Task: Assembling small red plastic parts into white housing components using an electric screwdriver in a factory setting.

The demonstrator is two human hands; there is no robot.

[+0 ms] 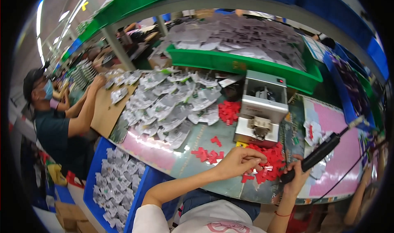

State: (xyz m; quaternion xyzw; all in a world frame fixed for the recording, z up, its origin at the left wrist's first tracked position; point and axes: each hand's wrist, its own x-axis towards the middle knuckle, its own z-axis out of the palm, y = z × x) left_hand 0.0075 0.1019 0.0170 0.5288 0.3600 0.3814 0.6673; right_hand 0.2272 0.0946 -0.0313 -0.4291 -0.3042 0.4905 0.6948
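My left hand (243, 162) reaches over a pile of small red plastic pieces (273, 161), thumb and fingers pinched together. Whatever is between those fingertips is too small to make out. In my right hand (296, 178) is a black corded tool (322, 151), shaped like an electric screwdriver, slanting up to the right; its lower end is by the pile's right edge. Just beyond the pile stands a silver box-shaped machine (262, 105) with a metal fitting on its front. More loose red pieces (207, 155) lie left of my left hand.
Many white-grey wrapped parts (172, 105) cover the table at left, above a blue bin (92, 183) of similar parts. A long green tray (246, 64) of grey sheets stands behind the machine. At far left a co-worker (57, 122) handles parts. A black cable (349, 171) hangs at right.
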